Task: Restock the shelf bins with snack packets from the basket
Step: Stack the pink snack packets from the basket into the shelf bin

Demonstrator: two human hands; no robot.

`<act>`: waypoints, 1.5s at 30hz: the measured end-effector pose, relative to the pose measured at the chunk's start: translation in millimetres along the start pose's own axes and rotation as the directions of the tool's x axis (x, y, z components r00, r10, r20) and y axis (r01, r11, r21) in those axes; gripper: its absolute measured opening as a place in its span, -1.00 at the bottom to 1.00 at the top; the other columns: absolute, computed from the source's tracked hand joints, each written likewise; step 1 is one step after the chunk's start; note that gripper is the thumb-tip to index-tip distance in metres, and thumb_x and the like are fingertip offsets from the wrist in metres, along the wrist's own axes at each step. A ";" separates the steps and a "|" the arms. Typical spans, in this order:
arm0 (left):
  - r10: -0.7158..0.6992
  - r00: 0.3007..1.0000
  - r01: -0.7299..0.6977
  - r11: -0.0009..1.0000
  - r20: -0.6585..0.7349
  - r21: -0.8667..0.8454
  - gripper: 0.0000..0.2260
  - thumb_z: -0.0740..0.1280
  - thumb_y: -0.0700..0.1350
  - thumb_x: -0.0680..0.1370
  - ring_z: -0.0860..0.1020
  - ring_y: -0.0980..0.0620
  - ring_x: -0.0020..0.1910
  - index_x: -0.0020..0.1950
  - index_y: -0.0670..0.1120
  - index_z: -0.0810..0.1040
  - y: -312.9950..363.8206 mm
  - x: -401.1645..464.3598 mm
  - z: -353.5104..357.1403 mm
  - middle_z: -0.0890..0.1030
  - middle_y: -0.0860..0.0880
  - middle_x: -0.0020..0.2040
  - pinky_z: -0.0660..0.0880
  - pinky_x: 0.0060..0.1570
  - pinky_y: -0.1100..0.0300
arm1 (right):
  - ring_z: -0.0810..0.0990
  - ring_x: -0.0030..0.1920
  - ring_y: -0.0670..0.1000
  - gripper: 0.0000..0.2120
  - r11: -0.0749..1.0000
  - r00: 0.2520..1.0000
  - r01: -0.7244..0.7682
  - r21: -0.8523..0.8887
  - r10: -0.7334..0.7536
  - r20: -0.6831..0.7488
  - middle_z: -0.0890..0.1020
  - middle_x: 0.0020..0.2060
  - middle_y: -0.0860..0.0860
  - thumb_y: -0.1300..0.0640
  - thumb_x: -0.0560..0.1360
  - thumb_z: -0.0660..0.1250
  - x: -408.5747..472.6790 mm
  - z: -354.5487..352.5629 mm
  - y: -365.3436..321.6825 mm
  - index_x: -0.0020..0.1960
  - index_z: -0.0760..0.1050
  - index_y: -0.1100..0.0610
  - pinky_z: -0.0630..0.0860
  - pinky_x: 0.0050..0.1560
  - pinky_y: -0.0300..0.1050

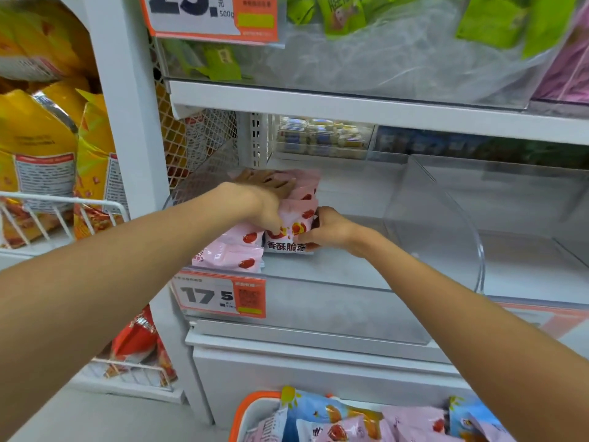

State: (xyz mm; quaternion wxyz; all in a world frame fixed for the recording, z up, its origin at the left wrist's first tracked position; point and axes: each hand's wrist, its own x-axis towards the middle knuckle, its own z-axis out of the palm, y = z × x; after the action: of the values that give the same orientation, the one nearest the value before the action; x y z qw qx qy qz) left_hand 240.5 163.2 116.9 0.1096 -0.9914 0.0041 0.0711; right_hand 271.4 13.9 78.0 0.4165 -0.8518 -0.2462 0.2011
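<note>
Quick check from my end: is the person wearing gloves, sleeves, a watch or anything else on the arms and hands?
Nothing worn shows. Both forearms are bare from the frame edge to the wrist, with no sleeve cuff in view. The left hand and right hand are ungloved, and no watch, band or ring is visible on them.

Single head-worn wide-angle view, facing forward and down, close to shelf bin [318, 282]
</note>
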 end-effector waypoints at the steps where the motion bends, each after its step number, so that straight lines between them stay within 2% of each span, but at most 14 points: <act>1: -0.009 0.999 0.009 1.000 0.037 -0.014 -0.14 0.30 0.14 0.49 -0.09 -0.07 0.55 0.55 0.05 -0.25 0.8 3.2 2.7 -0.15 0.03 0.57 -0.05 0.50 -0.08 | 0.56 -0.01 0.10 -0.80 0.998 1.000 0.015 -0.069 -0.016 -0.011 0.54 -0.07 0.12 0.33 0.47 0.37 0.8 1.6 1.5 0.07 0.46 0.20 0.57 0.11 -0.01; 3: -0.028 0.997 0.031 0.999 0.077 -0.040 -0.12 0.31 0.10 0.51 -0.14 -0.09 0.54 0.54 0.05 -0.31 4.7 8.3 7.8 -0.21 0.04 0.57 -0.09 0.50 -0.10 | 0.55 0.01 0.12 -0.82 0.985 0.999 0.030 -0.169 -0.033 -0.018 0.53 -0.10 0.12 0.30 0.47 0.36 1.1 2.5 2.8 0.05 0.46 0.19 0.52 0.16 0.10; 5: -0.042 0.994 0.048 0.997 0.096 -0.065 -0.11 0.33 0.06 0.51 -0.15 -0.11 0.54 0.54 0.04 -0.30 8.0 9.7 5.3 -0.20 0.04 0.57 -0.08 0.49 -0.11 | 0.54 -0.05 0.08 -0.82 0.983 1.000 0.019 -0.184 -0.019 0.000 0.53 -0.12 0.11 0.29 0.48 0.35 -0.2 0.5 1.7 0.07 0.47 0.22 0.55 0.14 0.06; 9: -0.022 1.000 0.022 0.997 0.003 -0.077 -0.16 0.42 0.05 0.42 0.08 -0.13 0.50 0.55 0.00 -0.01 9.4 6.4 -9.7 0.07 -0.05 0.54 0.14 0.44 -0.10 | 0.57 -0.18 0.00 -0.75 0.997 0.997 -0.052 -0.050 0.055 0.060 0.57 -0.06 0.12 0.29 0.46 0.40 -6.7 -9.6 -3.8 0.08 0.43 0.17 0.60 -0.06 -0.13; 13: -0.022 0.998 0.013 0.986 -0.052 -0.168 -0.26 0.49 0.04 0.34 0.38 -0.10 0.29 0.44 -0.01 0.24 9.8 -1.6 -13.2 0.36 -0.04 0.37 0.42 0.22 -0.01 | 0.62 -0.15 0.00 -0.61 0.992 0.992 -0.114 -0.057 0.117 0.041 0.61 0.05 0.11 0.21 0.43 0.46 -11.1 -17.4 -6.0 0.19 0.41 0.16 0.60 -0.15 -0.22; 15: -0.031 0.983 -0.001 0.984 -0.182 -0.177 -0.33 0.49 0.01 0.31 0.46 -0.07 0.17 0.37 0.00 0.34 9.5 -6.9 -11.7 0.46 -0.03 0.26 0.50 0.08 0.05 | 0.63 -0.16 0.00 -0.65 0.990 0.991 -0.136 -0.039 0.136 0.005 0.62 0.05 0.11 0.17 0.43 0.46 -11.8 -19.5 -4.4 0.15 0.42 0.16 0.60 -0.17 -0.22; 17: -0.070 0.959 0.000 0.969 -0.276 -0.246 -0.43 0.48 -0.04 0.33 0.53 -0.06 0.05 0.30 -0.01 0.41 8.4 -13.8 -11.2 0.54 -0.03 0.15 0.54 -0.06 0.13 | 0.65 -0.13 0.03 -0.77 0.991 0.990 -0.137 0.013 0.137 -0.041 0.65 0.00 0.12 0.13 0.45 0.45 -12.3 -19.1 -2.6 0.04 0.50 0.18 0.62 -0.10 -0.18; 20: -0.096 0.962 0.021 0.959 -0.254 -0.284 -0.59 0.40 -0.06 0.43 0.54 -0.08 -0.02 0.26 -0.03 0.44 4.1 -21.1 -11.0 0.57 -0.05 0.09 0.46 -0.17 0.18 | 0.68 -0.12 0.05 -0.69 0.990 0.983 -0.129 0.061 0.136 -0.123 0.69 -0.06 0.16 0.07 0.45 0.45 -10.3 -19.1 -2.0 0.05 0.57 0.29 0.62 0.00 -0.13; 25: -0.079 0.955 0.031 0.985 -0.285 -0.168 -0.61 0.37 -0.01 0.47 0.49 -0.11 0.15 0.28 -0.04 0.46 3.7 -25.6 -8.3 0.53 -0.08 0.21 0.49 0.05 0.10 | 0.69 -0.11 0.07 -0.83 0.994 0.976 -0.103 -0.034 0.094 -0.198 0.68 -0.13 0.12 0.10 0.41 0.49 -1.6 -7.0 -4.4 -0.18 0.54 0.17 0.61 0.05 -0.07; 29: -0.096 0.906 0.059 0.993 -0.413 -0.101 -0.54 0.43 -0.07 0.43 0.37 -0.11 0.27 0.28 -0.07 0.38 7.3 -23.1 -4.4 0.44 -0.09 0.27 0.39 0.13 0.03 | 0.62 0.02 0.07 -0.72 0.988 0.969 -0.130 -0.079 0.109 -0.223 0.63 -0.04 0.06 0.07 0.39 0.49 7.0 0.4 -2.7 0.00 0.53 0.19 0.54 0.16 -0.05; 33: -0.068 0.932 0.050 0.997 -0.357 -0.058 -0.66 0.39 -0.09 0.47 0.43 -0.10 0.21 0.22 -0.07 0.48 12.0 -23.0 -6.6 0.44 -0.07 0.24 0.40 0.09 0.10 | 0.65 0.00 0.06 -0.63 0.972 0.974 -0.213 0.098 0.219 -0.059 0.66 0.03 0.14 0.11 0.41 0.48 4.8 -5.8 -1.7 0.14 0.51 0.23 0.59 0.06 -0.10; 39: -0.102 0.945 0.031 0.974 -0.311 -0.227 -0.68 0.36 -0.06 0.44 0.53 -0.10 0.06 0.18 -0.05 0.52 6.0 -32.0 -12.7 0.55 -0.05 0.14 0.44 -0.12 0.18 | 0.64 -0.05 0.01 -0.67 0.970 0.969 -0.242 0.009 0.241 0.059 0.60 0.06 0.07 0.12 0.44 0.46 -13.1 -19.4 -11.0 0.14 0.46 0.18 0.58 -0.05 -0.17; 43: -0.126 0.927 0.007 0.948 -0.354 -0.319 -0.65 0.35 -0.09 0.44 0.54 -0.09 0.08 0.22 0.00 0.50 8.0 -37.8 -16.8 0.56 -0.03 0.15 0.53 -0.01 0.12 | 0.61 -0.03 0.04 -0.77 0.975 0.975 -0.220 -0.043 0.222 0.034 0.58 0.02 0.06 0.13 0.44 0.46 -21.0 -22.7 -17.1 -0.04 0.41 0.08 0.56 0.03 -0.13; 45: -0.131 0.906 -0.004 0.948 -0.402 -0.318 -0.65 0.36 -0.10 0.42 0.53 -0.09 0.08 0.21 0.00 0.49 9.5 -40.6 -19.1 0.56 -0.03 0.14 0.54 0.00 0.09 | 0.61 -0.01 0.06 -0.77 0.977 0.978 -0.207 -0.053 0.208 0.009 0.57 0.05 0.07 0.13 0.45 0.44 -24.8 -24.3 -19.0 -0.01 0.40 0.08 0.56 0.07 -0.10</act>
State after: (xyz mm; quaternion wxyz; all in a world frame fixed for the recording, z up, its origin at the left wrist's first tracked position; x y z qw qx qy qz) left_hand 202.8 149.5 139.1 -0.0491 -0.9878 -0.0165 -0.1466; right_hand 260.1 -5.4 110.7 0.3692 -0.8818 -0.1640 0.2433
